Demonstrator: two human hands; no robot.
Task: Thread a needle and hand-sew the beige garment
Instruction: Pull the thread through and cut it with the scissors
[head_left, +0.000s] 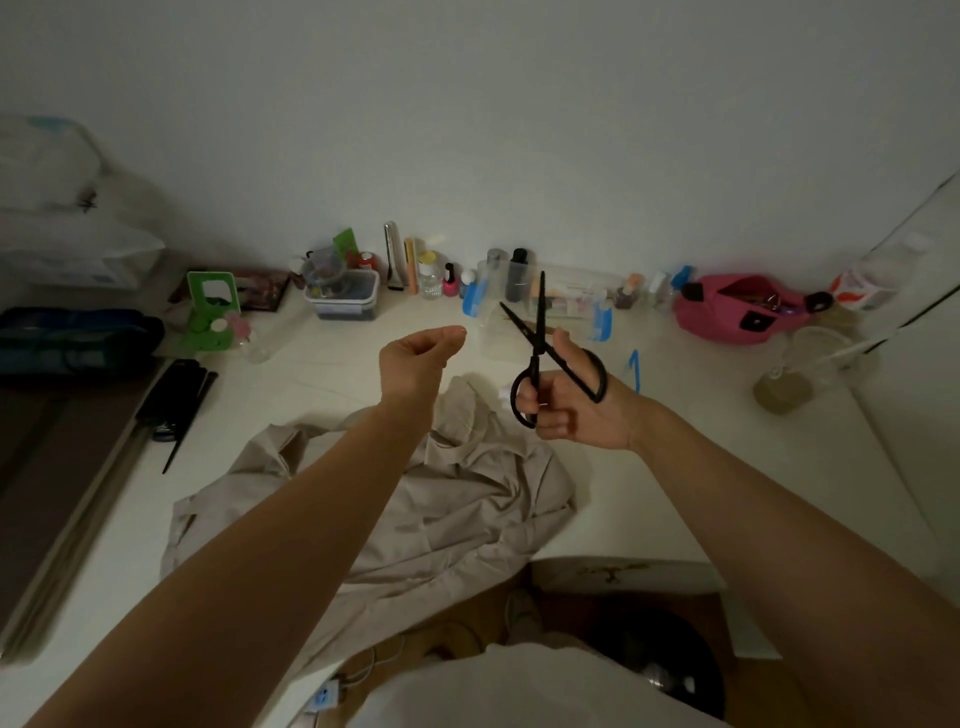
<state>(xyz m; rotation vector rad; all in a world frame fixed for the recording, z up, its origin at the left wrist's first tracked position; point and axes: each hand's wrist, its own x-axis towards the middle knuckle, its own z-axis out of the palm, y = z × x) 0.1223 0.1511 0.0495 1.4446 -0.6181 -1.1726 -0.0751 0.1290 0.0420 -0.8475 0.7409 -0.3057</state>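
Observation:
The beige garment (441, 499) lies crumpled on the white table (649, 483), partly hanging over its front edge. Raised above it, my left hand (415, 364) has its fingers curled, thumb and forefinger pinched together as if on a thread or needle too thin to make out. To the right, my right hand (576, 410) grips black scissors (540, 353) by the handle loops, with the blades open and pointing up and away from me.
Bottles, jars and a clear box (345, 296) line the wall at the back. A pink pouch (737, 309) sits at the back right, a green mirror stand (210, 306) and black combs (176, 400) at the left. A blue mark (635, 370) lies right of the scissors.

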